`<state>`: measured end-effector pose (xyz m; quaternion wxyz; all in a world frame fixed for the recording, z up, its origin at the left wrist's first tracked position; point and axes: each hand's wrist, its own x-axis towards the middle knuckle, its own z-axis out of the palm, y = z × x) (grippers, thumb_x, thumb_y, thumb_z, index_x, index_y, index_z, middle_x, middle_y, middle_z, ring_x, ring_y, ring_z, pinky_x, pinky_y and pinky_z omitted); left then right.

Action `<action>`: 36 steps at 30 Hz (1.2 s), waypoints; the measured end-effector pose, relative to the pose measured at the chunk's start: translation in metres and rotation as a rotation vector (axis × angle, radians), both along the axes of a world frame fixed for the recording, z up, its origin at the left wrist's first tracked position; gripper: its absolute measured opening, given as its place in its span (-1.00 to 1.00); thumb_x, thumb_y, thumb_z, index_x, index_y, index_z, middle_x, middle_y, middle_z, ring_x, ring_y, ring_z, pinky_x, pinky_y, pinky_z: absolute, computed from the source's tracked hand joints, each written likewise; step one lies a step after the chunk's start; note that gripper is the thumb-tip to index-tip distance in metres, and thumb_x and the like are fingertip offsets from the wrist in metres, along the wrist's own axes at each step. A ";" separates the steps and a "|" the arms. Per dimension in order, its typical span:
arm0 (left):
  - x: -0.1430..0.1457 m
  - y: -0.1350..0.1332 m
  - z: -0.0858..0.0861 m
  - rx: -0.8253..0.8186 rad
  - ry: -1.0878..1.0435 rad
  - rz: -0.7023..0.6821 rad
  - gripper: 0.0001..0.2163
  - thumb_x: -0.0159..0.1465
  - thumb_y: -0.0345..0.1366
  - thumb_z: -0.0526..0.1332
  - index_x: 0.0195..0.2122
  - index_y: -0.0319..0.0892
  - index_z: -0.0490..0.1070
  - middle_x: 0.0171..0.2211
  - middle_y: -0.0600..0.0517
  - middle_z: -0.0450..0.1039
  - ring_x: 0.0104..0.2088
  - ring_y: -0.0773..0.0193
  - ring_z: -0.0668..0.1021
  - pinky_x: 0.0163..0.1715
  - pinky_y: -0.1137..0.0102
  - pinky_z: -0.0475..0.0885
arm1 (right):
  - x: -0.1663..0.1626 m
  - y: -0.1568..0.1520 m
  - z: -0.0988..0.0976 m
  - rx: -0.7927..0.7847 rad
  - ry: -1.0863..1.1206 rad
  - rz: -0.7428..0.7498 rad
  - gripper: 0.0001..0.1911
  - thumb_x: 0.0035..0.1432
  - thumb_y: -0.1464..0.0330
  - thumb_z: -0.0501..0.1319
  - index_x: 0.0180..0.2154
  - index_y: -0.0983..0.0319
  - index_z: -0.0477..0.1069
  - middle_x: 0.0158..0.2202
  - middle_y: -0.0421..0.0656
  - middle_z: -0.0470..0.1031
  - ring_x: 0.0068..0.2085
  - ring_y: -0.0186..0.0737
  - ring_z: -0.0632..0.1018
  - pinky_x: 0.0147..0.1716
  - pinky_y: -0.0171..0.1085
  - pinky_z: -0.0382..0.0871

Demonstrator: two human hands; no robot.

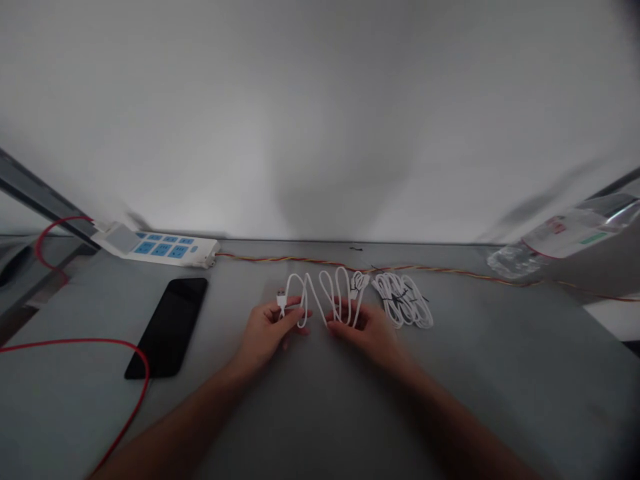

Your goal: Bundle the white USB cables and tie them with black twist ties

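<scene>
A white USB cable (314,293) spans both my hands in loose, upright loops above the grey table. My left hand (267,330) pinches its left end, and the USB plug (281,300) sticks up past the fingers. Several bends of the same cable are gripped between the thumb and fingers of my right hand (367,333). Just behind that hand shows a small bunched part of white cable with a dark tie (358,283); whether it belongs to the held cable I cannot tell. Right of it lie coiled white cables (404,300) bound with dark ties.
A black smartphone (170,327) lies at left, a red cable (143,357) crossing its lower corner. Behind it is a white power strip (165,249) with blue sockets. Twisted red-yellow wire (280,259) runs along the wall. A clear plastic bottle (565,237) leans at right.
</scene>
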<state>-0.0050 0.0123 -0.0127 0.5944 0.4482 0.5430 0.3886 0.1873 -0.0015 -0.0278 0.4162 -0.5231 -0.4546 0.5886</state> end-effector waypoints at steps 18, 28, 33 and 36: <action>0.001 0.000 -0.002 0.001 0.006 -0.011 -0.59 0.07 -0.13 0.33 -0.12 -0.27 0.47 -0.38 -0.06 0.58 -0.53 0.26 0.59 -0.76 0.56 0.16 | 0.005 0.004 0.001 -0.019 0.044 -0.091 -0.48 -0.15 0.17 0.39 -0.11 0.23 0.46 -0.32 -0.14 0.57 -0.49 -0.30 0.51 -0.49 -0.26 0.45; -0.001 0.001 -0.004 0.019 0.022 -0.056 -0.58 0.12 -0.10 0.29 -0.06 -0.24 0.43 -0.33 -0.07 0.57 -0.49 0.27 0.57 -0.72 0.54 0.18 | 0.005 0.005 -0.004 -0.005 -0.010 -0.092 -0.48 -0.13 0.14 0.36 -0.11 0.23 0.45 -0.32 -0.13 0.56 -0.49 -0.29 0.51 -0.49 -0.25 0.44; -0.002 -0.004 -0.006 0.122 0.054 -0.178 -0.59 0.25 -0.09 0.16 0.07 -0.17 0.34 -0.26 -0.06 0.54 -0.44 0.28 0.54 -0.62 0.49 0.30 | 0.001 -0.002 0.004 0.139 -0.296 -0.026 -0.55 0.07 0.17 0.23 -0.01 0.20 0.41 -0.35 -0.13 0.54 -0.40 -0.17 0.54 -0.34 -0.14 0.46; 0.001 -0.012 -0.003 0.150 0.072 -0.257 -0.68 0.27 -0.10 0.14 -0.04 -0.15 0.44 -0.30 -0.02 0.53 -0.38 0.27 0.52 -0.43 0.43 0.39 | -0.007 -0.011 0.012 0.379 -0.449 0.118 -0.64 0.21 0.26 0.11 0.04 0.16 0.37 -0.15 -0.07 0.52 -0.10 -0.06 0.51 -0.06 -0.05 0.38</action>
